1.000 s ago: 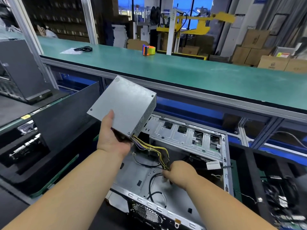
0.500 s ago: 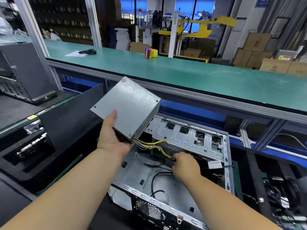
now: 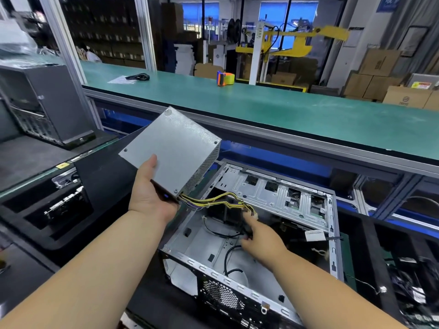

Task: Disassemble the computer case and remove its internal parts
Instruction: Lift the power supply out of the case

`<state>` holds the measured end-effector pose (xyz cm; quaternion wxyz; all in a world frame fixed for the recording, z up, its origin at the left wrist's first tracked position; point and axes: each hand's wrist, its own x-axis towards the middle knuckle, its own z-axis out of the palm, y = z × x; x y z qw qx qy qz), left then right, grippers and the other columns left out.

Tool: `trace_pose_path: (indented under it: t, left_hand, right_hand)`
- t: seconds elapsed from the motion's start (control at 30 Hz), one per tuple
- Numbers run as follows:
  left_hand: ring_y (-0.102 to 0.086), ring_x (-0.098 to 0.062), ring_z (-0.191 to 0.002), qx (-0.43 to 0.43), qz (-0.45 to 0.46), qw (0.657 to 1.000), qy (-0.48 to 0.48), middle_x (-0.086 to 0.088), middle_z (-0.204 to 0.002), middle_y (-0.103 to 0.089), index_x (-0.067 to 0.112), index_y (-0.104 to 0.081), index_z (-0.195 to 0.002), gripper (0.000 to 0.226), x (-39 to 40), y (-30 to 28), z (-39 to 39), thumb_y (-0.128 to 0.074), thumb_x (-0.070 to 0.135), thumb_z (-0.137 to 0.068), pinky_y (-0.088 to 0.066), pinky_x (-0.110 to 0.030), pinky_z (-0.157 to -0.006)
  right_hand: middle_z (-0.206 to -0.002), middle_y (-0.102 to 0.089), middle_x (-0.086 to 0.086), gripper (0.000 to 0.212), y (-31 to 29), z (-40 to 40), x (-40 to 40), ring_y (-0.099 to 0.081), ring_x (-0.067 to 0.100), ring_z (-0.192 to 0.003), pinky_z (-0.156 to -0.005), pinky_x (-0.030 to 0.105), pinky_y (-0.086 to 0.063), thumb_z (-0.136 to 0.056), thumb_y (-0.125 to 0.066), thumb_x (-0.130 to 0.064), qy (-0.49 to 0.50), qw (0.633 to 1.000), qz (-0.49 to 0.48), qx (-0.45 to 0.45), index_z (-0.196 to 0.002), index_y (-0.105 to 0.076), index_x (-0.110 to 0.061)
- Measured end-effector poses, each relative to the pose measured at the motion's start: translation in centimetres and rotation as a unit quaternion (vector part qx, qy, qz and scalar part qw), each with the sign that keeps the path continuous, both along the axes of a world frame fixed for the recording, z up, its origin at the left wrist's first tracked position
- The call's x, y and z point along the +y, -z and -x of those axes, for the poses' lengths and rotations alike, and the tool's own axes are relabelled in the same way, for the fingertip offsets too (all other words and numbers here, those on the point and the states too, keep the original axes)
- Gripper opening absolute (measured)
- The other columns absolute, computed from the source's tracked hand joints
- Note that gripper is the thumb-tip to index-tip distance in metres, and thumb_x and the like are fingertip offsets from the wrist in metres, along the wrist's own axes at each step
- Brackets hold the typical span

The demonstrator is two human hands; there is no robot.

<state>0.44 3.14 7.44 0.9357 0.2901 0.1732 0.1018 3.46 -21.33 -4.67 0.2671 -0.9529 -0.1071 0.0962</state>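
A grey metal power supply point(image 3: 174, 148) is held up above the left end of the open computer case point(image 3: 332, 236), tilted, with my left hand point(image 3: 148, 197) gripping its near corner. A bundle of yellow and black cables point(image 3: 221, 201) runs from the supply down into the case. My right hand point(image 3: 259, 236) is inside the case, fingers closed on the cable bundle near its white connector point(image 3: 251, 213). The case lies on its side, its silver drive cage point(image 3: 280, 195) along the far edge and black loose wires point(image 3: 231, 254) on its floor.
A green conveyor belt point(image 3: 285, 110) runs behind the case, carrying an orange and blue tape dispenser point(image 3: 225, 78) and a black cable on paper point(image 3: 135, 77). Another grey computer case point(image 3: 45, 103) stands at left. A black bin with parts point(image 3: 59, 203) lies lower left; cardboard boxes at far right.
My right hand has lifted the cable end up out of the case floor toward the drive cage. The power supply in my left hand stayed raised, shifting slightly.
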Motion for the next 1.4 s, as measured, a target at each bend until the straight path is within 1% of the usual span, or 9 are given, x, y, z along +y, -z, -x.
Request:
trace_pose_path:
  t: [0.1,0.2,0.33,0.57,0.8,0.9,1.1,1.27,1.4]
  left_hand:
    - [-0.073,-0.033,-0.089,0.001,-0.005,1.000,-0.007,-0.004,-0.101,-0.076,0.023,-0.071,-0.101,0.036,0.4,0.0,0.3,-0.075,0.045,-0.073,-0.054,-0.052,-0.083]
    - [-0.072,-0.035,-0.090,-0.002,0.004,1.000,-0.007,-0.005,-0.102,-0.075,0.023,-0.072,-0.101,0.037,0.4,0.0,0.4,-0.075,0.047,-0.073,-0.049,-0.057,-0.090]
    - [-0.070,-0.036,-0.098,-0.003,0.014,1.000,0.006,-0.005,-0.105,-0.075,0.024,-0.071,-0.106,0.041,-0.4,0.0,0.4,-0.073,0.048,-0.074,-0.046,-0.060,-0.093]
    - [-0.070,-0.038,-0.095,-0.036,0.036,0.998,0.041,-0.010,-0.110,-0.073,0.024,-0.070,-0.114,0.049,-1.6,-0.2,0.7,-0.063,0.057,-0.078,-0.050,-0.060,-0.086]
    - [-0.066,-0.037,-0.108,-0.057,0.032,0.995,0.078,-0.007,-0.119,-0.070,0.027,-0.069,-0.119,0.053,-2.5,-1.3,0.3,-0.060,0.060,-0.078,-0.044,-0.058,-0.096]
    - [-0.061,-0.037,-0.116,-0.063,0.030,0.993,0.094,-0.006,-0.123,-0.068,0.027,-0.067,-0.123,0.054,-3.1,-1.5,0.0,-0.060,0.058,-0.078,-0.039,-0.058,-0.101]
    - [-0.060,-0.035,-0.117,-0.057,0.037,0.991,0.119,-0.004,-0.124,-0.068,0.028,-0.069,-0.118,0.049,-4.4,-1.2,-0.3,-0.060,0.056,-0.079,-0.037,-0.056,-0.103]
    - [-0.069,-0.035,-0.094,-0.040,0.039,0.991,0.120,-0.004,-0.114,-0.072,0.028,-0.073,-0.105,0.040,-5.4,-0.7,-1.0,-0.061,0.056,-0.079,-0.043,-0.055,-0.098]
    - [-0.069,-0.035,-0.096,-0.029,0.045,0.990,0.131,-0.004,-0.113,-0.072,0.028,-0.070,-0.110,0.044,-6.1,-0.6,-1.2,-0.063,0.055,-0.077,-0.046,-0.053,-0.095]
  right_hand:
    - [-0.134,-0.060,-0.005,0.056,-0.7,0.0,-0.1,-0.057,0.015,-0.120,-0.093,0.020,-0.042,-0.087,-0.064,-0.025,0.013,0.998,-0.064,0.012,-0.141,-0.052,-0.029]
    - [-0.092,-0.070,-0.005,0.009,-1.7,0.2,0.2,-0.063,0.018,-0.093,-0.078,0.021,-0.046,-0.085,-0.067,-0.023,0.043,0.989,-0.127,0.056,-0.092,-0.073,-0.025]
    - [-0.099,-0.071,-0.002,0.021,-3.4,0.4,0.6,-0.066,0.014,-0.091,-0.072,0.023,-0.049,-0.084,-0.073,-0.025,0.104,0.954,-0.268,0.086,-0.104,-0.074,-0.020]
    - [-0.106,-0.075,0.008,0.018,-7.0,1.3,0.5,-0.060,0.013,-0.072,-0.066,0.025,-0.045,-0.091,-0.053,-0.003,0.176,0.804,-0.534,0.194,-0.101,-0.064,-0.014]
    - [-0.102,-0.074,0.009,0.021,-9.6,1.7,-1.6,-0.061,0.021,-0.079,-0.069,0.030,-0.042,-0.093,-0.054,-0.031,0.215,0.646,-0.701,0.212,-0.102,-0.061,-0.013]
    - [-0.100,-0.075,0.008,0.022,-9.5,2.1,-1.6,-0.061,0.019,-0.076,-0.067,0.030,-0.045,-0.092,-0.062,-0.034,0.237,0.674,-0.671,0.199,-0.109,-0.060,-0.020]
    - [-0.098,-0.068,0.000,0.008,-8.4,3.1,-3.0,-0.056,0.009,-0.074,-0.064,0.026,-0.039,-0.093,-0.063,-0.028,0.285,0.818,-0.498,0.053,-0.092,-0.068,-0.022]
    - [-0.144,-0.040,0.001,0.026,-7.8,3.0,-5.5,-0.049,0.018,-0.125,-0.107,0.041,-0.041,-0.091,-0.066,-0.021,0.280,0.903,-0.316,-0.084,-0.117,-0.067,-0.025]
    - [-0.153,-0.027,-0.006,0.039,-8.8,3.5,-6.0,-0.048,0.018,-0.125,-0.101,0.032,-0.039,-0.091,-0.062,-0.012,0.253,0.912,-0.304,-0.107,-0.129,-0.058,-0.020]
